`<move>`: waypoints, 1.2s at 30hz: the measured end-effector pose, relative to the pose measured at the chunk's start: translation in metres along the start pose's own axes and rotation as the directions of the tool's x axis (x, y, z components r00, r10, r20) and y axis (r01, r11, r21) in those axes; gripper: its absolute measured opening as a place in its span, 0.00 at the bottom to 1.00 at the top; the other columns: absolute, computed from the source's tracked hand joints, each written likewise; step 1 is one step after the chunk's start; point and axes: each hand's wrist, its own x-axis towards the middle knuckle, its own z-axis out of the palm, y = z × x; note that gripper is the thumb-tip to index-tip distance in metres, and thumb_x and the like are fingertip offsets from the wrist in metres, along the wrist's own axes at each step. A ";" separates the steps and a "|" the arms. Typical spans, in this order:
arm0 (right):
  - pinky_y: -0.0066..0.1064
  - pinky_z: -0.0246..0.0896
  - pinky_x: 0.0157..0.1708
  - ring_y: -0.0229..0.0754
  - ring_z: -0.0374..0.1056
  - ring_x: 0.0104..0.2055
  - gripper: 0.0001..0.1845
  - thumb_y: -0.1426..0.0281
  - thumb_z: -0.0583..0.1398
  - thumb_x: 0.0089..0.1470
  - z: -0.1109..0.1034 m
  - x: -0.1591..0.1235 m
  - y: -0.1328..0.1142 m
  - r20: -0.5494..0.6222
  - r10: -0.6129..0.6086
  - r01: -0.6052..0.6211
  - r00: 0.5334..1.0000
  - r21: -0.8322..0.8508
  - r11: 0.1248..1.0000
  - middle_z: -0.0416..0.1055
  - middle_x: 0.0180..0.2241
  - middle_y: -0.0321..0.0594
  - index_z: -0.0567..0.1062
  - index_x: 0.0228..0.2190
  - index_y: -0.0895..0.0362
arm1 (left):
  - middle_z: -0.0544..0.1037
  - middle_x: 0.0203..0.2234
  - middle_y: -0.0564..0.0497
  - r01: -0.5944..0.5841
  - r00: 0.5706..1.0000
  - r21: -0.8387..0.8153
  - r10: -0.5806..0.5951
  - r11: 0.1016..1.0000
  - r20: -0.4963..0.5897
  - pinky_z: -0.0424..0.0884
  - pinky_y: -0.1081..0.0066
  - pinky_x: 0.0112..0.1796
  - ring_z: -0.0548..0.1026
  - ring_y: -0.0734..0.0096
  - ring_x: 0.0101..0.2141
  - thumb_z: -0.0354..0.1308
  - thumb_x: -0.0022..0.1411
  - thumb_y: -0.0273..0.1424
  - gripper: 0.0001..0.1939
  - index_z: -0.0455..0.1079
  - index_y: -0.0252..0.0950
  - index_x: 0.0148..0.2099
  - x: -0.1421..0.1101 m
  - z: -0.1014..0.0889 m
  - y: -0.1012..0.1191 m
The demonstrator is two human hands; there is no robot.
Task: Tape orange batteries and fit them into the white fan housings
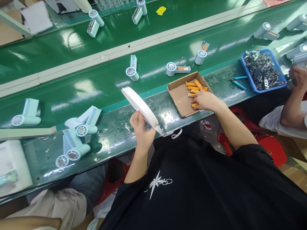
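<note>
My left hand (142, 131) is closed around a roll of white tape (141, 107), held tilted above the bench edge. A loose strip of the tape (160, 130) trails from its lower end towards my shirt. Inside a shallow cardboard box (178, 99) is my right hand (207, 100), its fingers bent down onto the orange batteries (192, 88). The fingers seem closed on one battery (194, 104), though the fingertips are partly hidden. Beyond the box, light blue fan bodies (171, 69) lie on the green belt, some with an orange battery in the open handle.
A blue tray (249, 78) of small metal parts stands right of the box, with blue-handled pliers (238, 82) beside it. More fan bodies (74, 153) lie on the bench at left. A co-worker's hand (298, 76) is at the right edge; another person sits at lower left.
</note>
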 end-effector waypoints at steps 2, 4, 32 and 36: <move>0.51 0.67 0.61 0.62 0.74 0.58 0.09 0.68 0.69 0.59 0.003 0.006 0.005 -0.042 -0.050 0.055 0.998 0.119 0.991 0.81 0.49 0.54 0.86 0.39 0.59 | 0.68 0.67 0.37 -0.024 1.000 0.059 0.024 0.998 0.009 0.75 0.43 0.62 0.63 0.42 0.68 0.67 0.65 0.31 0.43 0.57 0.45 0.79 -0.001 0.002 0.000; 0.49 0.71 0.58 0.56 0.77 0.53 0.10 0.64 0.69 0.60 0.003 0.007 0.005 -0.214 -0.023 0.110 0.977 0.405 0.907 0.82 0.45 0.48 0.84 0.40 0.57 | 0.70 0.65 0.37 -0.075 0.997 0.085 0.074 0.994 0.011 0.71 0.41 0.64 0.64 0.42 0.67 0.66 0.64 0.29 0.40 0.61 0.42 0.76 -0.001 0.004 0.000; 0.56 0.76 0.65 0.57 0.81 0.55 0.36 0.45 0.78 0.43 -0.002 -0.006 -0.083 -0.303 0.202 0.253 0.931 0.937 0.241 0.84 0.51 0.46 0.84 0.48 0.53 | 0.84 0.60 0.50 -0.387 0.906 0.233 0.320 0.892 0.278 0.70 0.52 0.67 0.70 0.53 0.57 0.56 0.76 0.25 0.29 0.73 0.53 0.73 0.011 0.002 -0.004; 0.62 0.72 0.63 0.67 0.81 0.52 0.25 0.45 0.77 0.46 -0.026 -0.020 -0.059 -0.299 0.145 0.151 0.943 0.775 0.614 0.86 0.48 0.53 0.89 0.40 0.45 | 0.83 0.61 0.53 -0.517 0.832 0.279 0.398 0.810 0.386 0.68 0.46 0.71 0.75 0.59 0.56 0.57 0.79 0.27 0.27 0.72 0.57 0.73 0.032 -0.016 0.020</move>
